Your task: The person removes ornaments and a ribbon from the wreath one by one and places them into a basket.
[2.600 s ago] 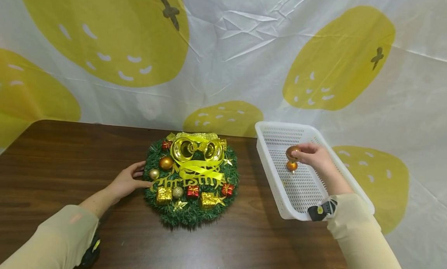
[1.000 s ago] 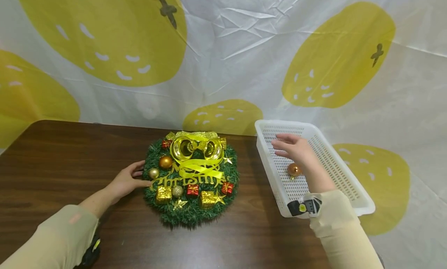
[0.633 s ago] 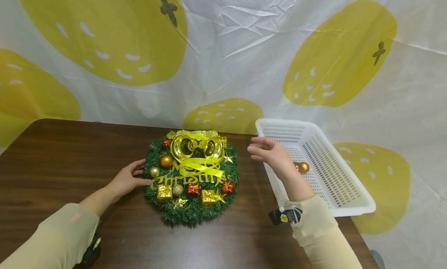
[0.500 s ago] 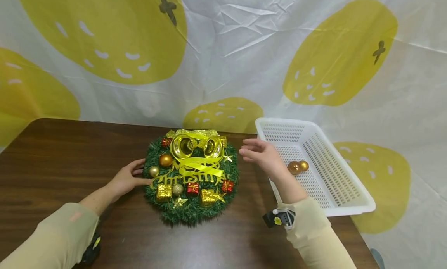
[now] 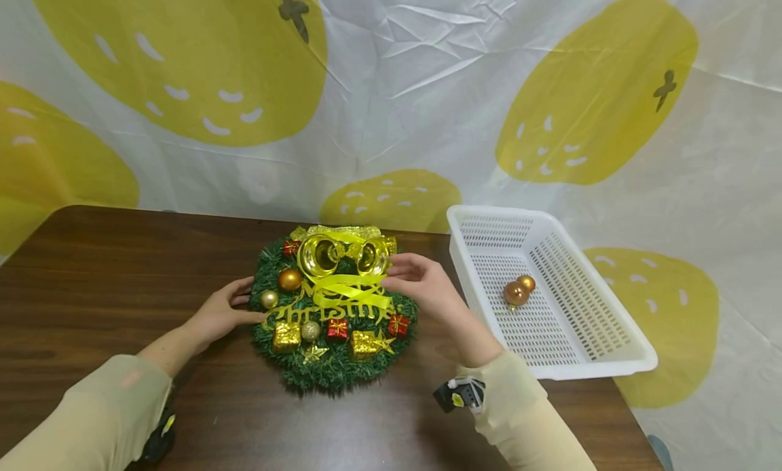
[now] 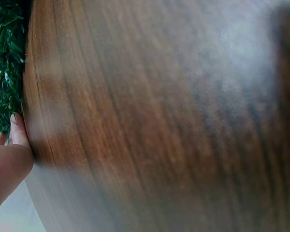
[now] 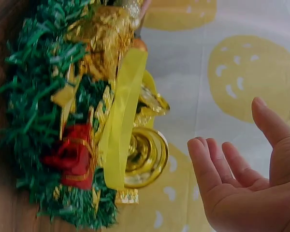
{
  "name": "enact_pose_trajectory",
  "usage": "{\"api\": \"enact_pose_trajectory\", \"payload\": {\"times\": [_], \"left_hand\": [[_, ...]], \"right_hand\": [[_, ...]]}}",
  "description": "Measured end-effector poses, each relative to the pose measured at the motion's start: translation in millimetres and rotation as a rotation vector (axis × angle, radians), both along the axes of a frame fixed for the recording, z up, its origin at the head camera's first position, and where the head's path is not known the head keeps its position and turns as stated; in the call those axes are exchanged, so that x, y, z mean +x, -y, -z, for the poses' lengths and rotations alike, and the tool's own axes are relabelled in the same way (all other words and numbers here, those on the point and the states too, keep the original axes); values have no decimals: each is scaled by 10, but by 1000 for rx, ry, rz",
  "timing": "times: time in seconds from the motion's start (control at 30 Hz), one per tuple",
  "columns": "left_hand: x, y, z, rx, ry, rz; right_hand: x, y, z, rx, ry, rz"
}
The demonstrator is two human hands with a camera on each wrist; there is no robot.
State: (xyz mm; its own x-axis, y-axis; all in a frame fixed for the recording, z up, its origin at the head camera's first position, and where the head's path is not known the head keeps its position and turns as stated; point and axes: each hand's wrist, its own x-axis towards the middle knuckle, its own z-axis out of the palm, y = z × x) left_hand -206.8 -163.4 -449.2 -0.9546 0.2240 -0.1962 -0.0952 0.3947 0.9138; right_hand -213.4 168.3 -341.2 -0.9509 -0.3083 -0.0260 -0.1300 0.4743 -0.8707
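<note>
A green Christmas wreath (image 5: 332,376) lies on the table, bearing golden bells (image 5: 319,255), a yellow ribbon (image 5: 348,293), gold lettering, small balls and little gift boxes. My left hand (image 5: 221,316) grips its left edge, thumb on the front and the other fingers at the rim. In the left wrist view the fingers (image 6: 19,133) reach in between the greenery and the tabletop. My right hand (image 5: 423,284) holds nothing; it hovers at the wreath's right side by the bells, fingers spread apart from the thumb. A copper-coloured bauble (image 5: 516,294) and a smaller golden bauble (image 5: 527,282) lie in the white basket.
The white perforated basket (image 5: 552,374) stands on the right of the brown wooden table (image 5: 140,254). Behind hangs a whitish curtain (image 5: 415,118) printed with big yellow fruit, close along the table's back edge.
My right hand let go of the copper-coloured bauble in the basket, then came left out of the basket to the wreath. The left hand stays at the wreath's edge.
</note>
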Motion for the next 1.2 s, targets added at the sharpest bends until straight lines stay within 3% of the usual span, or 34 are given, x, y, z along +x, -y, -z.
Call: {"api": "enact_pose_trajectory", "payload": {"times": [0.37, 0.77, 1.2], "left_hand": [[1, -3, 4, -2, -9, -9], [-12, 7, 25, -4, -10, 1], [-13, 8, 28, 4, -17, -5]], "right_hand": [[51, 296, 120, -11, 34, -59], [76, 483, 244, -36, 49, -217], [79, 662, 409, -21, 55, -276]]}}
